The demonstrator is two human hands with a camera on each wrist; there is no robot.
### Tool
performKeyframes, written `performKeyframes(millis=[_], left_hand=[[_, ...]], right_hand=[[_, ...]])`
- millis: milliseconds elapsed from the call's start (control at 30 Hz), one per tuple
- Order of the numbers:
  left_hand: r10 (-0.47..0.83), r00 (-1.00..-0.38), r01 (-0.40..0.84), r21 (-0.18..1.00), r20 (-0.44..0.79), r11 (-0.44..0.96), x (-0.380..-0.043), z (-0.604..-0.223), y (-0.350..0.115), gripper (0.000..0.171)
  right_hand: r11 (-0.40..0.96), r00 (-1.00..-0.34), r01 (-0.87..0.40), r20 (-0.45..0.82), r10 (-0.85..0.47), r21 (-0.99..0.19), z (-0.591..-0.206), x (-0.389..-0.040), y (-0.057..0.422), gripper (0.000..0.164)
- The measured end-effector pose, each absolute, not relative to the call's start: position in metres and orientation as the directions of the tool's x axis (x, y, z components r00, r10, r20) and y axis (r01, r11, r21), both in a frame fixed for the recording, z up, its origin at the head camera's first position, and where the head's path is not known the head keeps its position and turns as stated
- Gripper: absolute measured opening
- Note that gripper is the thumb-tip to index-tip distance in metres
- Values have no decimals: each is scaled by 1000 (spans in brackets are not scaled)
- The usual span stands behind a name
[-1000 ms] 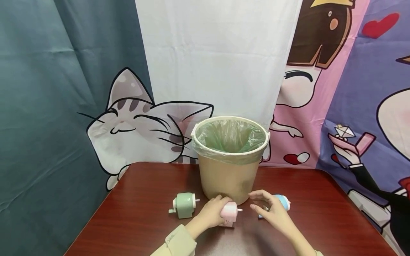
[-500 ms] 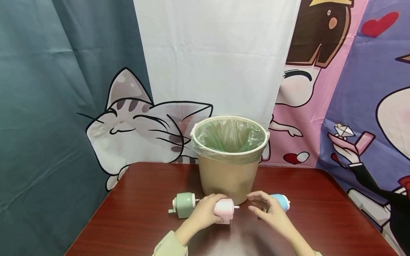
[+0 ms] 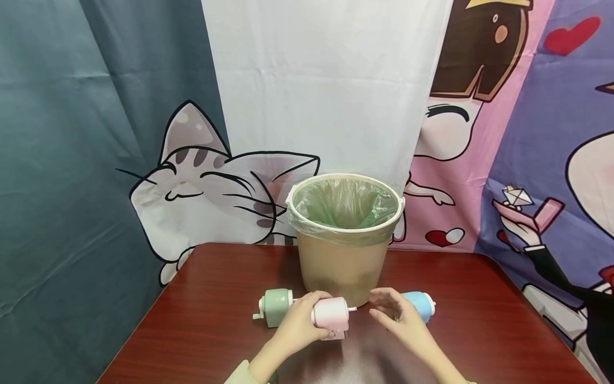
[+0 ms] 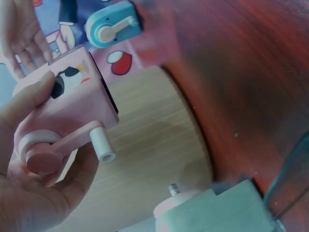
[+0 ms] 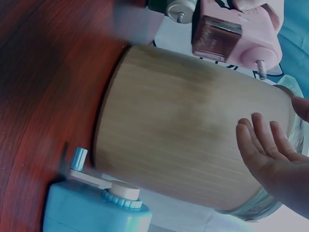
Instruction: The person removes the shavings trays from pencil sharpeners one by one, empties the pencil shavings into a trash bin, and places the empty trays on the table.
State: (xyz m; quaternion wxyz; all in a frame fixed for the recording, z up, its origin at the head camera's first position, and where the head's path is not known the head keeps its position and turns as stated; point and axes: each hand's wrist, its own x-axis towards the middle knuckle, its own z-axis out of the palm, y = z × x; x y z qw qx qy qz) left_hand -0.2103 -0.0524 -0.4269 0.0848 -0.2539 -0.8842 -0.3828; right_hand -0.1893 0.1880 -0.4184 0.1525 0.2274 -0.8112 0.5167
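Note:
In the head view my left hand (image 3: 298, 326) grips a pink crank pencil sharpener (image 3: 332, 316) in front of the bin. The left wrist view shows the thumb over its printed side, with the pink crank (image 4: 77, 137) facing the camera. A dark see-through shavings drawer (image 5: 219, 36) shows in the right wrist view. My right hand (image 3: 400, 317) is held apart from it with fingers loosely bent and nothing in them. A green sharpener (image 3: 277, 308) stands just left of my left hand. Behind my right hand sits a blue sharpener (image 3: 420, 305), partly hidden.
A beige waste bin (image 3: 342, 266) with a translucent green liner (image 3: 331, 205) stands behind the hands on the dark red wooden table (image 3: 201, 320). A printed cloth backdrop (image 3: 312, 80) hangs behind the table.
My left hand has drawn the pink sharpener to the left, closer to the green one, and more of its body now shows. The right hand has barely shifted.

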Motion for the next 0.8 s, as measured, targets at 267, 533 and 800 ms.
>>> performKeyframes(millis=[267,533,800], left_hand=[[368,-847,521,738,384,429,-206,-415,-55,61],[387,-842,512,782,376,356,-199,-411,-55,62],[392,-841,504,802,372,319,-191,-402,-55,64]], right_hand=[[330,-824,-543,414,-386,-772,-420,-185,183,34],[291,-744,-637,472,-473,-714,-426,-179,173,47],[316,-738,-657,501,-451,-684,-425,-176,163,50]])
